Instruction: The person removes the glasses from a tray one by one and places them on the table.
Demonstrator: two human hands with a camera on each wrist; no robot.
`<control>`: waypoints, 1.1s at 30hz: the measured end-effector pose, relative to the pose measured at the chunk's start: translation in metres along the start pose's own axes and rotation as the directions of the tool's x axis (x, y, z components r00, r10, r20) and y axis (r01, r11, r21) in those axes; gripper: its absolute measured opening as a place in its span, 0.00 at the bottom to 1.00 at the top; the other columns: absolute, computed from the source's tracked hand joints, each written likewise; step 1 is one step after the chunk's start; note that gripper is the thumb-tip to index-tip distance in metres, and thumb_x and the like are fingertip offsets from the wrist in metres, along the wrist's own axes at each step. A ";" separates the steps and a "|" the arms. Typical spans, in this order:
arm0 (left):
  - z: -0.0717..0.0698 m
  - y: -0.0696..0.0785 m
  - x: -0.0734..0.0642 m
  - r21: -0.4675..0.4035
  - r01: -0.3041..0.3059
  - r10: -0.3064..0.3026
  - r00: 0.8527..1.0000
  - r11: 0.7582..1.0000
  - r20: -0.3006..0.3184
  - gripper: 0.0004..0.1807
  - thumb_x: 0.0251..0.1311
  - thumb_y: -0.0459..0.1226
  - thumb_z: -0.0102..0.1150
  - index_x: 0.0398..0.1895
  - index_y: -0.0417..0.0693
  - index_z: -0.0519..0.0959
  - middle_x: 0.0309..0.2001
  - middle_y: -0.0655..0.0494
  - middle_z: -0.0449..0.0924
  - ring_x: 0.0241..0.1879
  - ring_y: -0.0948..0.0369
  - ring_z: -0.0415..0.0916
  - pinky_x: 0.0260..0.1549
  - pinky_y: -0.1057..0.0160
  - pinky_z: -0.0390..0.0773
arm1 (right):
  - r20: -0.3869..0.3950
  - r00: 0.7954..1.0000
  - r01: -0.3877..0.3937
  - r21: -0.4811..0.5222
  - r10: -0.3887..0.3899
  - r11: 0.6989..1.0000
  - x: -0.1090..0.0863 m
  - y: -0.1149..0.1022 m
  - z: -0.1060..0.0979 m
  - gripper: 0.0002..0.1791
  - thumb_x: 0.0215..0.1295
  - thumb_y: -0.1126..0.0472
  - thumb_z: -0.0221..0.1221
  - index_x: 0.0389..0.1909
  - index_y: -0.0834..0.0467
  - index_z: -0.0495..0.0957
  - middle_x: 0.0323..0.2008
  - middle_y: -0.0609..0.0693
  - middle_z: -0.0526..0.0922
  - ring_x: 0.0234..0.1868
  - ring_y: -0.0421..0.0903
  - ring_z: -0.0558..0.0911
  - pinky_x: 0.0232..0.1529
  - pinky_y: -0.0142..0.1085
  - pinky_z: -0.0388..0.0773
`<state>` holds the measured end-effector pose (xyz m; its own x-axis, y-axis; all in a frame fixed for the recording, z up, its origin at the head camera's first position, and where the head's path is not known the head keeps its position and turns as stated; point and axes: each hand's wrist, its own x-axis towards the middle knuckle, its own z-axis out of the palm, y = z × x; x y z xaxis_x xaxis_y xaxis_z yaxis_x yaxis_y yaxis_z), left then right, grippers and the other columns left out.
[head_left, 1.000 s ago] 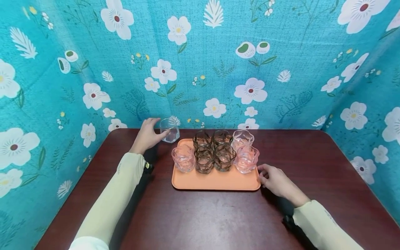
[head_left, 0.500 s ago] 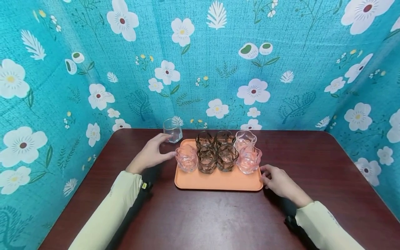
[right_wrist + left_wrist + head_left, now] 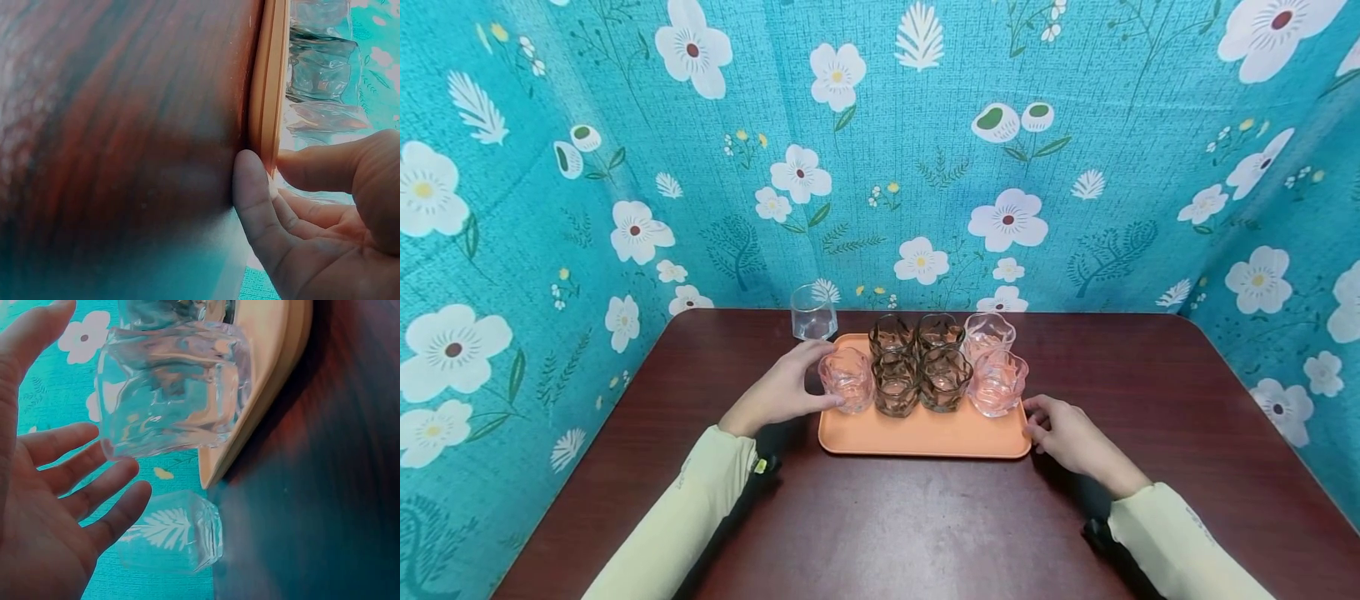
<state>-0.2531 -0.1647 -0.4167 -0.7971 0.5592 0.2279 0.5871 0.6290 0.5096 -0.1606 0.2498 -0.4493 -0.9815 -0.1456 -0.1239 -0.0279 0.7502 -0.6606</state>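
My left hand (image 3: 780, 389) reaches round the left side of a pinkish clear glass cup (image 3: 847, 385) at the left end of the orange tray (image 3: 917, 437). In the left wrist view its fingers (image 3: 115, 515) are spread beside the cup (image 3: 175, 390), with the thumb apart from it. At the tray's right edge, my right hand (image 3: 1067, 437) pinches the rim between thumb and fingers, as the right wrist view shows on the tray rim (image 3: 265, 94). Several smoky brown cups (image 3: 897, 392) stand mid-tray. Another pinkish cup (image 3: 997, 386) is nearest the right hand.
A clear faceted glass (image 3: 813, 317) stands on the dark red-brown table (image 3: 910, 525), behind the left hand and off the tray. One clear cup (image 3: 992, 329) is at the tray's back right. A blue flowered cloth (image 3: 880, 150) hangs behind the table.
My left hand has left the faceted glass and moved right and toward me, to the pinkish cup. The right hand stays at the tray's edge. The head view has shifted slightly.
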 end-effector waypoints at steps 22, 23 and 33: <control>0.009 0.002 0.009 0.004 0.028 -0.028 0.999 1.000 0.022 0.39 0.49 0.48 0.70 0.64 0.43 0.69 0.64 0.46 0.65 0.66 0.49 0.56 0.58 0.46 0.63 | 0.000 1.000 -0.001 0.019 0.001 1.000 0.002 0.003 0.000 0.18 0.64 0.71 0.55 0.54 0.72 0.69 0.31 0.53 0.78 0.23 0.43 0.79 0.23 0.35 0.76; 0.009 0.002 0.010 0.008 0.028 -0.029 0.999 1.000 0.022 0.39 0.49 0.48 0.70 0.64 0.43 0.69 0.64 0.46 0.65 0.66 0.49 0.56 0.59 0.46 0.62 | -0.001 1.000 0.000 0.020 0.000 1.000 0.002 0.002 0.000 0.18 0.64 0.71 0.55 0.54 0.72 0.69 0.31 0.53 0.78 0.23 0.43 0.79 0.23 0.35 0.76; 0.011 0.002 0.012 0.033 0.009 -0.010 1.000 0.999 0.010 0.37 0.50 0.47 0.70 0.61 0.39 0.71 0.60 0.45 0.70 0.63 0.50 0.61 0.58 0.48 0.63 | 0.000 1.000 -0.003 0.023 0.003 1.000 0.001 0.002 0.000 0.19 0.64 0.71 0.55 0.54 0.72 0.68 0.31 0.54 0.78 0.23 0.43 0.79 0.23 0.34 0.77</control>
<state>-0.2598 -0.1515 -0.4222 -0.8013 0.5584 0.2146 0.5838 0.6518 0.4841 -0.1614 0.2510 -0.4504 -0.9816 -0.1436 -0.1255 -0.0210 0.7355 -0.6772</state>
